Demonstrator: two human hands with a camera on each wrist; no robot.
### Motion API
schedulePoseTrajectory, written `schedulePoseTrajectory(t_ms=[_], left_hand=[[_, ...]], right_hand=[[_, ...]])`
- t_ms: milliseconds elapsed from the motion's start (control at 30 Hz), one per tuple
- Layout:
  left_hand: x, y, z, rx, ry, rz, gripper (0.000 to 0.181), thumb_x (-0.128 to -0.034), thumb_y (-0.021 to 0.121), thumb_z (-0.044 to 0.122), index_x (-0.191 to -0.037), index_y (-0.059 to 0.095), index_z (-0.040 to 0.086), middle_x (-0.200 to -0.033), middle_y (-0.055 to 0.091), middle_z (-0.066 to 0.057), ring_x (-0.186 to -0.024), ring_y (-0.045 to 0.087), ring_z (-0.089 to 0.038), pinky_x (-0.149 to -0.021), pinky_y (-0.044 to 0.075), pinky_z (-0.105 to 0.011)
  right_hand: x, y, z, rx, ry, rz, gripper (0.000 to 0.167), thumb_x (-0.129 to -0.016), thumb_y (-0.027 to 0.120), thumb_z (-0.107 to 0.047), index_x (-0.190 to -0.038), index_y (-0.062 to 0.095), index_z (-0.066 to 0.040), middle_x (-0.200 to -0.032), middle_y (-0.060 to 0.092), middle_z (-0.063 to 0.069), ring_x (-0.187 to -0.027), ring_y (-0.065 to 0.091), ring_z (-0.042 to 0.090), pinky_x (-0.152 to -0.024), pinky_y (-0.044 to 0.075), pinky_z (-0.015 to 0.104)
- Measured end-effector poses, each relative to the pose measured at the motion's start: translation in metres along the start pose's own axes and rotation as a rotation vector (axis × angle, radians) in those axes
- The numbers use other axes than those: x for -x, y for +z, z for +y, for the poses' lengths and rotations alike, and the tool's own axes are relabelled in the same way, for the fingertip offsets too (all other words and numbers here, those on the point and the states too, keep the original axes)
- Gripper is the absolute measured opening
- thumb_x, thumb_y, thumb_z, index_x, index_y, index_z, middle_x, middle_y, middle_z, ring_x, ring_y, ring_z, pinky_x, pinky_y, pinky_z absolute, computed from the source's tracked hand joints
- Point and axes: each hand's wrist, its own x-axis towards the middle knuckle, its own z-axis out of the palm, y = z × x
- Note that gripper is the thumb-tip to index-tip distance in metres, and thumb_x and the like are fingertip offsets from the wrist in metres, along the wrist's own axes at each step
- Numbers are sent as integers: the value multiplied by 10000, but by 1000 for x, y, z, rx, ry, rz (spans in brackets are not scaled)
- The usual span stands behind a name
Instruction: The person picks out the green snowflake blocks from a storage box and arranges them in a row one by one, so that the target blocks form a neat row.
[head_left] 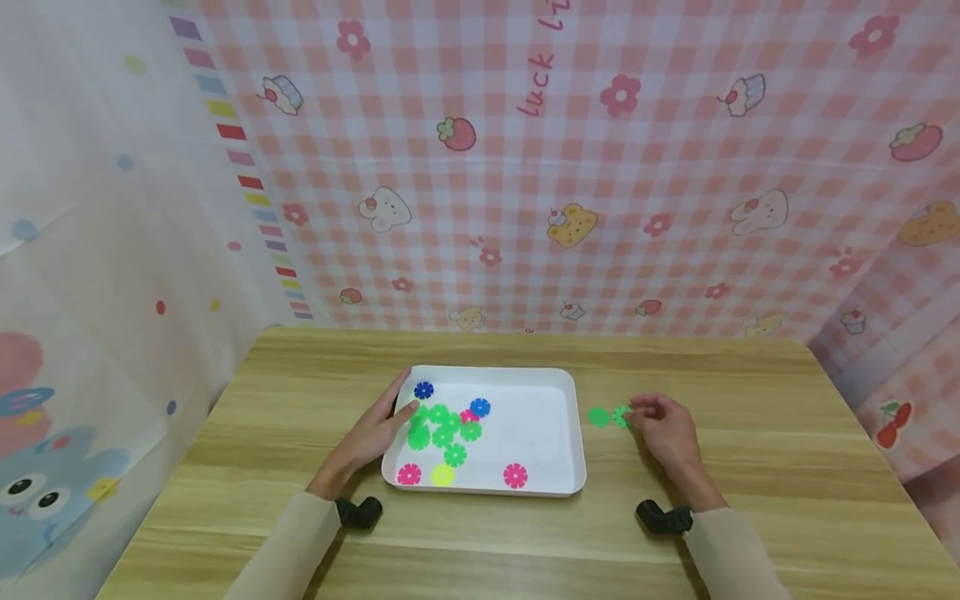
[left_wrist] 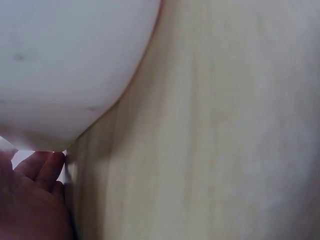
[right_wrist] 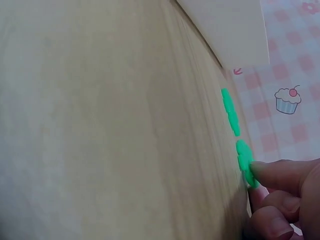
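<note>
A white tray (head_left: 536, 433) lies on the wooden table, with notched plastic snowflake discs inside. Several green discs (head_left: 442, 436) bunch in its left half. My left hand (head_left: 373, 435) holds the tray's left side, its thumb over the rim and the other fingers along the outside wall. To the right of the tray, my right hand (head_left: 669, 432) pinches the edge of a green snowflake disc (head_left: 620, 417) at the tabletop. Another green disc (head_left: 599, 417) lies beside it, nearer the tray. In the right wrist view, the thumb presses on the pinched disc (right_wrist: 245, 159).
Also in the tray are a dark blue disc (head_left: 423, 390), a lighter blue disc (head_left: 480, 407), a yellow disc (head_left: 442, 475) and pink discs (head_left: 515, 476). The wooden table (head_left: 510, 546) meets a pink checked cloth (head_left: 495, 175) at the back.
</note>
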Motion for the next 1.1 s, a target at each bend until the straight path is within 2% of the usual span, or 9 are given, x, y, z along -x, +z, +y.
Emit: schedulePoseTrajectory(t_ms=[367,667,833,967,1100], left_hand=[[1,-1,1,9,17,-2,639,-1070,429,310,-1610,94,249,-1673,43,17,-1533,2,-215,-1236,30,-500],[0,1,1,3,7,-3,640,-1068,427,329,-1609,92,261,-1673,41,24,-1534,-5,-215,-1237,23,-497],[-1,1,-1,0,17,0,648,-1066,430,348,-1610,91,250,-1674,44,1,-1534,0,-236,-1234,27,-508],[0,1,-1,-4,5,7,640,-1067,428,340,-1609,95,269,-1673,50,9,-1534,7,-231,-1234,34,-510],[-1,2,0,-9,3,7,637,-1068,426,334,-1608,95,274,-1674,52,5,-1535,8,-240,-1232,34,-520]], right_hand=[[1,2,-1,19,-1,16,224,-909,687,-102,-1106,662,1,-936,646,77,-819,539,154,-625,427,199],[6,3,-10,0,-21,55,228,-908,680,-91,-1114,660,6,-975,668,116,-833,547,128,-642,435,177],[12,9,-28,-77,-69,58,242,-924,681,-98,-1143,650,3,-965,633,120,-742,582,96,-599,455,182],[18,17,-49,-120,-93,13,243,-935,678,-120,-1151,640,-16,-985,610,116,-610,492,70,-526,412,195],[25,31,-68,-123,-116,-39,242,-934,684,-138,-1148,647,-30,-1011,614,125,-582,426,87,-500,369,199]])
